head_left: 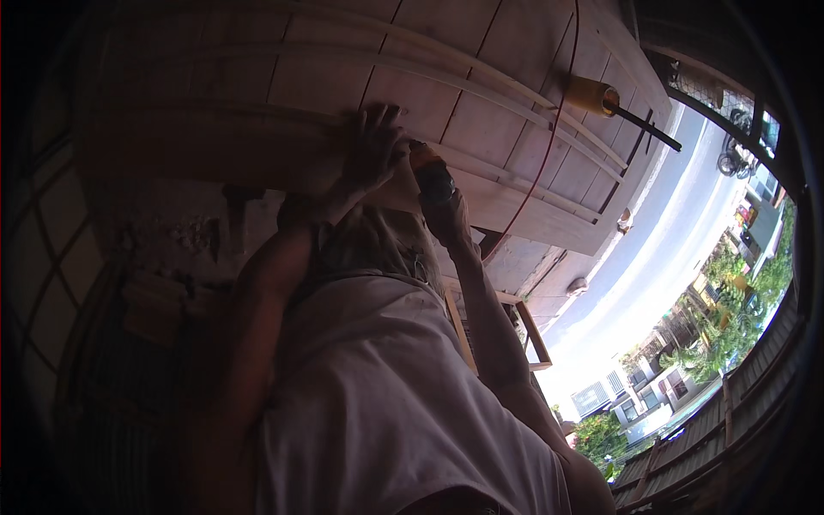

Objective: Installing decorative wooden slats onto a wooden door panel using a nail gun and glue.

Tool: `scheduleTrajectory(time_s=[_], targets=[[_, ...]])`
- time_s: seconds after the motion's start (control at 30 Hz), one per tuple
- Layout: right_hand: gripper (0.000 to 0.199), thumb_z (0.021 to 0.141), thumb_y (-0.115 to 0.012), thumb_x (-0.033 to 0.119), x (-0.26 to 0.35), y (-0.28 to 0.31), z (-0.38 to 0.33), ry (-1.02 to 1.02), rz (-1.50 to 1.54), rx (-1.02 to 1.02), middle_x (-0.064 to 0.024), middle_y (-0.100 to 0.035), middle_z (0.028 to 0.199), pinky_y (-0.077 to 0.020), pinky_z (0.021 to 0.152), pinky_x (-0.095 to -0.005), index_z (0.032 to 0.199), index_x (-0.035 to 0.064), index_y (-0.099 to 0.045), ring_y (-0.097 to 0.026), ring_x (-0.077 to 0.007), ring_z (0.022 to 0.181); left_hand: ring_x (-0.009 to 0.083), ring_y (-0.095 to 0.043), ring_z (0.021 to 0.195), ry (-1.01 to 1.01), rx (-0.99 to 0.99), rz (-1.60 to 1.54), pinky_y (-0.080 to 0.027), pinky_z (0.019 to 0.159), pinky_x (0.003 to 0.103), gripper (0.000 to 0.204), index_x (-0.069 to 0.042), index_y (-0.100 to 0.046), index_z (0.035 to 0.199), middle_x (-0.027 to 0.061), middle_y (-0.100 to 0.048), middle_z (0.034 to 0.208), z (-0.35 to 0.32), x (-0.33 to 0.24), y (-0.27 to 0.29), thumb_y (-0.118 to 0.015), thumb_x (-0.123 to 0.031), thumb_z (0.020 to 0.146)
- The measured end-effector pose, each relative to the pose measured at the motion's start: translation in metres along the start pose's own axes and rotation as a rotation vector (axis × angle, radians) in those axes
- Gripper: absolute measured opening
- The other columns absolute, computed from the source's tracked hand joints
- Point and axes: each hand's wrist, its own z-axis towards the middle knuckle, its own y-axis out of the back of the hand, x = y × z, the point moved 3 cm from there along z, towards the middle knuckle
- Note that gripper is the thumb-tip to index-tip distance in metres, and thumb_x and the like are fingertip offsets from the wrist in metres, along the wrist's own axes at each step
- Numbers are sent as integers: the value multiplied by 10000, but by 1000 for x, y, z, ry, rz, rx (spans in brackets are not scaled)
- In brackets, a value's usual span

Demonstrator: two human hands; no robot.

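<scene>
Neither of my own hands shows in the picture. A person in a white shirt (386, 395) fills the middle, seen from behind, head visible and both arms raised. That person's left hand (373, 146) presses flat against a pale wooden plank panel (481, 77). Their right hand (446, 215) grips a dark tool with an orange tip (429, 172), its tip set against the panel right beside the other hand.
A thin red cable (549, 129) runs across the panel. A yellow cylinder on a black rod (601, 96) sticks out near the panel's right edge. A wooden frame (528, 330) stands behind the person. At the right lie a sunlit street (652, 249), houses and trees.
</scene>
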Motion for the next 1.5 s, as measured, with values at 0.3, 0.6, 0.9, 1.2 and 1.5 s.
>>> scheduleTrajectory(time_s=[0.3, 0.6, 0.9, 1.2, 1.5], targets=[[327, 884, -755, 259, -19, 4, 2, -52, 47, -189, -224, -720, 756, -541, 636, -492, 984, -45, -689, -769, -371, 742, 434, -270, 1622, 2, 30, -44, -148, 1298, 689, 444, -92, -555, 1381, 204, -372, 1710, 1, -10, 7, -698, -264, 998], [452, 894, -742, 236, 42, 104, -41, 73, 204, -33, -48, -641, 788, -513, 642, -391, 1258, -2, -619, -588, -160, 675, 452, -274, 1610, -16, 64, -17, -167, 1287, 704, 542, -84, -532, 1407, 211, -331, 1727, 1, -9, 5, -773, -198, 935], [628, 1020, -705, 215, 127, 129, 82, 1202, -252, -522, -196, -700, 1234, -602, 823, -540, 1578, 191, -417, -731, -422, 1038, 416, -298, 1605, -21, 81, 131, -208, 1286, 675, 555, -104, -522, 1430, 189, -333, 1728, -3, -21, 11, -778, -246, 958], [646, 1003, -670, 233, 182, 141, 233, 1009, -492, -715, -318, -638, 1325, -618, 871, -586, 1575, 313, -381, -713, -514, 1103, 381, -718, 1064, 358, -199, 340, -522, 994, 545, 666, -23, -665, 1223, 181, -744, 1062, -17, -62, -25, -838, -572, 889], [679, 998, -673, 205, 177, 92, 224, 978, -409, -705, -249, -629, 1396, -613, 892, -581, 1617, 315, -416, -697, -472, 1159, 419, -778, 803, 757, 99, 246, -634, 761, 510, 881, 6, -558, 1229, 224, -765, 914, 0, -50, -44, -809, -733, 820]])
